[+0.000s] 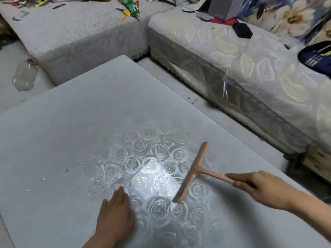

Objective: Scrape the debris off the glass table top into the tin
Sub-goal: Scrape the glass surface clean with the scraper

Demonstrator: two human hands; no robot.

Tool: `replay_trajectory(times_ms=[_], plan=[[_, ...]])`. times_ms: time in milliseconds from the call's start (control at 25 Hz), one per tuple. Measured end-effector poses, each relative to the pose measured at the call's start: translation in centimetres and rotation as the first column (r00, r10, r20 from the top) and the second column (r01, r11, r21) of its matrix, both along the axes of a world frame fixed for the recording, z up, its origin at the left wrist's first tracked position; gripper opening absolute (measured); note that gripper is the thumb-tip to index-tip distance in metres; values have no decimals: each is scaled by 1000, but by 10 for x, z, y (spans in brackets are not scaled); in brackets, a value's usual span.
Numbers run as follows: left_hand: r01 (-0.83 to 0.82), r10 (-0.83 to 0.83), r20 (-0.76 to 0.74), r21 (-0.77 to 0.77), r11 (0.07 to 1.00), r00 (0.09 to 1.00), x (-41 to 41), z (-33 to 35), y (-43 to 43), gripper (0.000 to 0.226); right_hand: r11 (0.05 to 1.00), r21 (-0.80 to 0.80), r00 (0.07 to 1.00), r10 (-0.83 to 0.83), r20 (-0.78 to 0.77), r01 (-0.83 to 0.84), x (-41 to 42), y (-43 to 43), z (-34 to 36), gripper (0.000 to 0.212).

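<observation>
My right hand [258, 187] grips the scraper [193, 173], left hand [116, 212] flat by the near edge of the table top [71, 113]: scraping step, I judge. Next, sweep left toward the debris [86, 169] (tin unseen).

Glossy rose-patterned glass table top [71, 122], matt pink plastic scraper [192, 173], clear plastic bottle [25, 76], nubbly cloth sofa cover [80, 33]

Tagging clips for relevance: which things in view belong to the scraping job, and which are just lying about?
Job in hand:
glass table top
white debris flakes on it
pink scraper, held by the right hand
left hand, flat on the glass
No tin shows.

Lying about:
plastic bottle
green packet
grey box
black hexagonal piece
dark bag
</observation>
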State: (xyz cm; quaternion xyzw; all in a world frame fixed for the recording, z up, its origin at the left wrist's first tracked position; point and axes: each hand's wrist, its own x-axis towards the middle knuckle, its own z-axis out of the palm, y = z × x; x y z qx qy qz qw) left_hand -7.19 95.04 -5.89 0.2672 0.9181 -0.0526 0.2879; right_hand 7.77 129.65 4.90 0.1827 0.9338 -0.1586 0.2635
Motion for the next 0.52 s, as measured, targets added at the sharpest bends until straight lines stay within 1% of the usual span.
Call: replay_trajectory(times_ms=[80, 120, 200, 240, 320, 360, 400, 440, 520], plan=[[51, -50, 17, -64, 997, 999, -4, -1, 3, 59, 993, -93, 997, 66, -46, -70, -31, -33, -16, 33], [65, -62, 30, -91, 994, 998, -4, 0, 7, 58, 987, -110, 991, 113, -72, -121, -48, -52, -26, 35], [81, -75, 51, -130, 988, 996, -6, 3, 9, 59, 972, -78, 964, 204, -171, -220, -72, -89, -38, 33], [90, -82, 60, -136, 987, 995, -7, 4, 9, 61, 976, -41, 954, 200, -223, -214, -76, -94, -38, 31], [97, -87, 74, -132, 987, 993, -9, 5, 9, 62, 991, -2, 955, 132, -267, -137, -52, -85, -31, 31], [91, -81, 81, -130, 987, 993, -10, 5, 9, 63, 997, -40, 961, 53, -270, -66, -27, -78, -23, 33], [85, -74, 89, -125, 989, 993, -10, 5, 8, 64, 993, -115, 956, -56, -288, 23, -1, -75, -11, 34], [83, -71, 104, -109, 991, 992, -11, 7, 8, 65, 978, -169, 937, -169, -307, 122, 28, -75, 4, 34], [72, -57, 141, -107, 992, 988, -12, 10, 5, 66, 961, -111, 889, -275, -366, 252, 87, -69, 16, 31]])
